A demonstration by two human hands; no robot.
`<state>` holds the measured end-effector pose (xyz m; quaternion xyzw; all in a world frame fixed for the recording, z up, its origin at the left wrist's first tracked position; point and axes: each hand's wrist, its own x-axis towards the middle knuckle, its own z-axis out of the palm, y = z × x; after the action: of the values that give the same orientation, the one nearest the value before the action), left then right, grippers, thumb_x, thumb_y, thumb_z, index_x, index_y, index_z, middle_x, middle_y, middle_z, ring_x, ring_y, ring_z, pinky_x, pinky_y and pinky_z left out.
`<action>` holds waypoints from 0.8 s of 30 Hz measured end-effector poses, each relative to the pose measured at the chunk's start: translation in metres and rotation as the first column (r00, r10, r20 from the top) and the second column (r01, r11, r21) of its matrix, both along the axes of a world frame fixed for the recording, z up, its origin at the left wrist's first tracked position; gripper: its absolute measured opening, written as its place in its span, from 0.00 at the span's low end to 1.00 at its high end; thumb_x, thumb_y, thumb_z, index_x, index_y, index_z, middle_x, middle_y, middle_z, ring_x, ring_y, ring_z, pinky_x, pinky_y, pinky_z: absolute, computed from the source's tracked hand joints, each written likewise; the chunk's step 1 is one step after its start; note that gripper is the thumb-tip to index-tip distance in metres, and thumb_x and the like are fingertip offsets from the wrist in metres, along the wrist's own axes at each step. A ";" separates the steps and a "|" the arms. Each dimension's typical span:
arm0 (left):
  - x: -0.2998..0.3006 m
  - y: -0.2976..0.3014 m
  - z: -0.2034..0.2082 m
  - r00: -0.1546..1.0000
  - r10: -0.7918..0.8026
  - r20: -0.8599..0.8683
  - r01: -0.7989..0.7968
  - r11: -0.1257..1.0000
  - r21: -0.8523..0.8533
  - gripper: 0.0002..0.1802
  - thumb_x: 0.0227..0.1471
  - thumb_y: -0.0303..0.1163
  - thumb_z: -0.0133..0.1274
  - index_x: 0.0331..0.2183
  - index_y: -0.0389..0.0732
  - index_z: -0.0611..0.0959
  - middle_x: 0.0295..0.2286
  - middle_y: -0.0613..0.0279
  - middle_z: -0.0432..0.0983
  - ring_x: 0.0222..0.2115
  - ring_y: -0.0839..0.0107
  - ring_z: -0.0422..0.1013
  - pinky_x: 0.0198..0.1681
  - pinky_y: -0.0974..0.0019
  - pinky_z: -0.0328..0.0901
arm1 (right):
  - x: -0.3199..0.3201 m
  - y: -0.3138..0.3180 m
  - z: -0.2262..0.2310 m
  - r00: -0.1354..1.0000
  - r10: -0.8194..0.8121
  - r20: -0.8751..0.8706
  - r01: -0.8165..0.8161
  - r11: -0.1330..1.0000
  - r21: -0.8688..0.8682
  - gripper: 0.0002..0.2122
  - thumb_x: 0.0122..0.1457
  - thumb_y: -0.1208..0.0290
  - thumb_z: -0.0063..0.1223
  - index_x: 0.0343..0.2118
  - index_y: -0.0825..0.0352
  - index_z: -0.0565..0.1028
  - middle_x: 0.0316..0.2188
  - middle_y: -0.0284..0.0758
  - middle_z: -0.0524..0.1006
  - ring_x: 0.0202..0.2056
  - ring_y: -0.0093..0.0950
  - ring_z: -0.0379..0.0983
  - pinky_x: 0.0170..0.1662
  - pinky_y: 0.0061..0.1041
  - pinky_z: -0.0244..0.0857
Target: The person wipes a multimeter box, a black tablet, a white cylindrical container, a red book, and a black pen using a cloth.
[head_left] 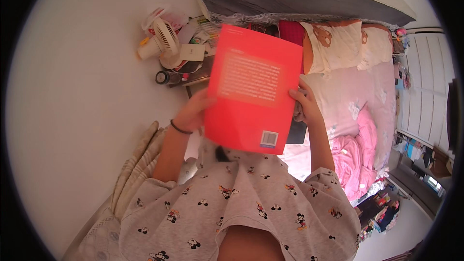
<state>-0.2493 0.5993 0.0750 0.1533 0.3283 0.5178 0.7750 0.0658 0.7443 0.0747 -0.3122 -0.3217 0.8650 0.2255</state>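
Held up in front of me is a red book point(246, 121), its back cover facing me, with a block of pale print and a barcode near the lower right corner. My left hand point(193, 110), with a dark band on the wrist, grips the book's left edge. On the opposite edge, my right hand point(305, 101) has its thumb on the cover and its fingers curled behind. The book hides most of what lies behind it, including part of a dark flat object point(297, 134) below my right hand.
At the upper left, a bedside table carries a white fan point(166, 36), a dark-lidded jar point(164, 77), a small pale box point(192, 52) and clutter. To the right is a bed point(348, 87) with bear-print pillows point(333, 43) and a bunched pink quilt point(355, 154). A white wardrobe point(425, 77) stands beyond.
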 end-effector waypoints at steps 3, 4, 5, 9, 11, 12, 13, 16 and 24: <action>0.007 -0.022 -0.027 0.997 -0.077 0.015 0.077 0.997 -0.012 0.32 0.51 0.34 0.58 0.55 0.33 0.66 0.51 0.57 0.69 0.50 0.68 0.68 0.52 0.62 0.64 | -0.002 -0.007 -0.005 0.976 -0.181 0.121 0.169 0.981 0.099 0.25 0.56 0.73 0.53 0.57 0.70 0.62 0.34 0.35 0.76 0.27 0.18 0.72 0.24 0.16 0.65; 0.007 -0.026 -0.033 0.993 -0.118 0.014 0.119 0.992 -0.034 0.32 0.51 0.33 0.58 0.55 0.33 0.66 0.50 0.57 0.69 0.50 0.68 0.68 0.52 0.62 0.64 | 0.002 -0.007 -0.013 0.970 -0.216 0.111 0.205 0.973 0.102 0.25 0.56 0.73 0.53 0.56 0.70 0.63 0.37 0.36 0.76 0.29 0.19 0.73 0.27 0.16 0.67; 0.010 -0.033 -0.040 0.987 -0.161 0.019 0.162 0.985 -0.055 0.32 0.51 0.32 0.59 0.55 0.34 0.66 0.50 0.58 0.70 0.49 0.68 0.69 0.52 0.61 0.65 | 0.007 -0.007 -0.016 0.962 -0.252 0.104 0.242 0.965 0.106 0.24 0.56 0.73 0.53 0.56 0.71 0.64 0.39 0.37 0.76 0.31 0.20 0.74 0.29 0.15 0.68; 0.043 -0.026 -0.047 0.996 -0.040 0.083 0.053 0.984 -0.170 0.28 0.55 0.30 0.53 0.56 0.36 0.66 0.48 0.59 0.71 0.48 0.68 0.70 0.51 0.60 0.67 | 0.027 -0.006 -0.021 0.934 -0.292 0.205 0.273 0.955 0.116 0.23 0.57 0.72 0.53 0.55 0.71 0.64 0.37 0.36 0.76 0.30 0.19 0.74 0.28 0.16 0.68; 0.048 -0.020 -0.050 0.998 -0.023 0.057 0.035 0.975 -0.219 0.28 0.56 0.30 0.52 0.57 0.38 0.64 0.49 0.59 0.70 0.48 0.68 0.70 0.50 0.60 0.67 | 0.034 -0.005 -0.028 0.918 -0.219 0.331 0.191 0.975 0.113 0.22 0.58 0.70 0.53 0.55 0.70 0.64 0.37 0.35 0.76 0.30 0.19 0.73 0.27 0.16 0.67; 0.050 -0.018 -0.052 0.999 -0.008 0.032 0.017 0.965 -0.263 0.29 0.56 0.29 0.51 0.58 0.39 0.63 0.50 0.59 0.69 0.48 0.68 0.70 0.50 0.60 0.68 | 0.034 -0.006 -0.033 0.918 -0.217 0.331 0.192 0.975 0.107 0.22 0.58 0.70 0.53 0.55 0.70 0.64 0.37 0.35 0.76 0.30 0.19 0.73 0.27 0.16 0.67; 0.054 -0.018 -0.057 0.999 -0.011 0.033 0.019 0.963 -0.269 0.29 0.56 0.29 0.51 0.58 0.39 0.63 0.50 0.59 0.69 0.48 0.68 0.70 0.50 0.60 0.68 | 0.035 -0.009 -0.039 0.902 -0.212 0.375 0.183 0.977 0.112 0.22 0.58 0.70 0.53 0.55 0.70 0.64 0.35 0.34 0.76 0.29 0.19 0.72 0.26 0.16 0.67; 0.062 -0.021 -0.072 0.999 -0.024 -0.038 0.011 0.951 -0.310 0.33 0.56 0.29 0.52 0.60 0.42 0.59 0.51 0.60 0.68 0.48 0.69 0.69 0.50 0.61 0.69 | 0.034 -0.024 -0.062 0.857 -0.262 0.443 0.219 0.965 0.147 0.22 0.58 0.71 0.55 0.54 0.69 0.64 0.33 0.33 0.76 0.27 0.19 0.71 0.25 0.16 0.65; 0.072 -0.023 -0.114 0.919 -0.214 -0.331 0.154 0.968 -0.197 0.36 0.55 0.35 0.55 0.61 0.44 0.59 0.52 0.63 0.66 0.51 0.72 0.66 0.49 0.64 0.67 | 0.069 -0.048 -0.108 0.958 -0.086 0.275 0.195 0.895 -0.402 0.18 0.56 0.74 0.56 0.49 0.68 0.66 0.20 0.32 0.72 0.13 0.20 0.64 0.15 0.20 0.58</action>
<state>-0.1775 0.5768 -0.0395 0.2075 0.4871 0.3775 0.7598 0.1345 0.6967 -0.0329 -0.4828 -0.1278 0.8491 0.1721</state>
